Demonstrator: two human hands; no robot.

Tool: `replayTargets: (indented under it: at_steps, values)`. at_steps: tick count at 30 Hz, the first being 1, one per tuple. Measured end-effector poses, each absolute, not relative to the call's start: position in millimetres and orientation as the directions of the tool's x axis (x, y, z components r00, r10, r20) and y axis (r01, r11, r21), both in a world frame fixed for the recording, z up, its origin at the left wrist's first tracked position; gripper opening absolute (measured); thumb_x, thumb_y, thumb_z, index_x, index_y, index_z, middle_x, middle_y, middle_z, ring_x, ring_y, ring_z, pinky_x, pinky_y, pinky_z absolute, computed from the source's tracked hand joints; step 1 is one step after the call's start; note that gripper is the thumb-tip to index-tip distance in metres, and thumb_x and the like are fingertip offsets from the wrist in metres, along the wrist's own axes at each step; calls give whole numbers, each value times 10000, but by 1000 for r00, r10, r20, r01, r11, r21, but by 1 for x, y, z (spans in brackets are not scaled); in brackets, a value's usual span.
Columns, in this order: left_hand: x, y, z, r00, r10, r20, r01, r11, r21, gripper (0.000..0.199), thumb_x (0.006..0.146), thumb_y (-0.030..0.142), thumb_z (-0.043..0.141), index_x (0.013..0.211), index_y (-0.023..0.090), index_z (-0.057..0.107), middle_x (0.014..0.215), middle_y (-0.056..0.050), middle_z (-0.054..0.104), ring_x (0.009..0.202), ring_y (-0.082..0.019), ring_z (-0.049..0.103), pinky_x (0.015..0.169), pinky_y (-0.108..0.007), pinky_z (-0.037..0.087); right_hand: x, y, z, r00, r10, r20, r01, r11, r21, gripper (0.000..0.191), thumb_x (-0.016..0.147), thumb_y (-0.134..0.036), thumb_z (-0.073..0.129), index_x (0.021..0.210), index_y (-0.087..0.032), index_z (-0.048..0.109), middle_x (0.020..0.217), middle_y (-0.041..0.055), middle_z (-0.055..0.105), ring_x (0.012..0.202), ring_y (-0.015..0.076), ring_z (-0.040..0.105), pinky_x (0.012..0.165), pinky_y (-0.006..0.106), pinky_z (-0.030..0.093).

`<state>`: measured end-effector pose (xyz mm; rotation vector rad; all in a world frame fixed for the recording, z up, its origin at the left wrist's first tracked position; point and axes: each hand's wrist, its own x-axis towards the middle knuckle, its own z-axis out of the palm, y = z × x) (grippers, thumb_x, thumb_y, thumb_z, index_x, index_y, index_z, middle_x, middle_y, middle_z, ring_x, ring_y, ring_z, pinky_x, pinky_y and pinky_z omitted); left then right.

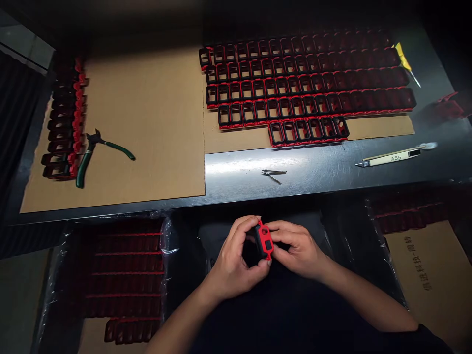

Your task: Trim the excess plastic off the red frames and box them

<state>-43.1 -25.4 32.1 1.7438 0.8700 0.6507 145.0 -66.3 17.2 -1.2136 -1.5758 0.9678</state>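
Observation:
In front of my body, just below the bench's front edge, I hold a small red and black plastic frame (266, 243). My left hand (236, 255) grips it by its two ends, thumb at the bottom and fingertips at the top. My right hand (298, 248) has its bent fingers against the frame's right side. Its fingertips are partly hidden, so I cannot tell if they hold anything small. On the bench beyond lie small silver nippers (273, 174). Rows of similar red and black frames (271, 89) stand on cardboard further back.
Green-handled cutting pliers (88, 157) lie on the left cardboard (147, 123) beside a column of frames (61, 132). A cream craft knife (394, 158) and a yellow-handled tool (403, 58) lie right. Plastic-lined boxes with frames (125, 275) and cardboard (431, 275) flank me below.

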Motion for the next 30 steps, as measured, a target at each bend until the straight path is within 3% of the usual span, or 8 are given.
replayTargets:
  at_steps: [7,14,20,24,27,30]
  values:
    - [-43,-25,32,590,807,25,233,-199,952,725,748,75,659,1399,264,403,1370,-132,504,1250,-273,570,894,-388,621,148,-67,20,-37,994,104,178,109,-978,293,889,-51,575,1036,-224,760,1076,78,768,1010,196,740,885,336,618]
    - [-43,-24,33,589,807,-30,245,-143,959,685,756,115,693,1376,249,433,1358,-135,556,1183,-268,630,885,-389,621,150,-67,24,21,999,-25,64,-27,-998,233,887,-76,621,983,-234,764,992,46,771,930,174,742,857,316,608]
    - [-43,-25,32,588,807,-59,265,-123,956,684,754,133,712,1375,240,445,1358,-136,566,1158,-260,648,887,-386,624,149,-67,23,15,999,-42,38,-43,-998,214,892,-90,616,975,-225,761,977,48,764,908,169,737,838,310,603]
    - [-44,-25,30,600,800,-7,286,-206,936,698,760,116,694,1395,252,438,1372,-131,570,1230,-278,614,909,-398,622,148,-68,20,25,999,-48,48,-49,-998,182,899,-120,620,953,-222,761,985,61,766,923,186,737,861,345,605]
    - [-46,-26,27,618,784,56,320,-316,893,779,775,104,660,1475,254,356,1394,-143,567,1283,-295,581,971,-453,597,149,-69,18,39,998,-45,39,-47,-998,178,911,-133,608,951,-227,755,1024,69,764,967,199,733,885,368,603]
    - [-47,-28,24,624,772,124,342,-412,845,910,813,123,637,1574,229,151,1388,-173,569,1247,-289,605,992,-491,580,150,-70,18,39,998,-42,8,-43,-999,187,922,-142,596,973,-235,751,1052,69,756,1019,206,723,919,379,590]
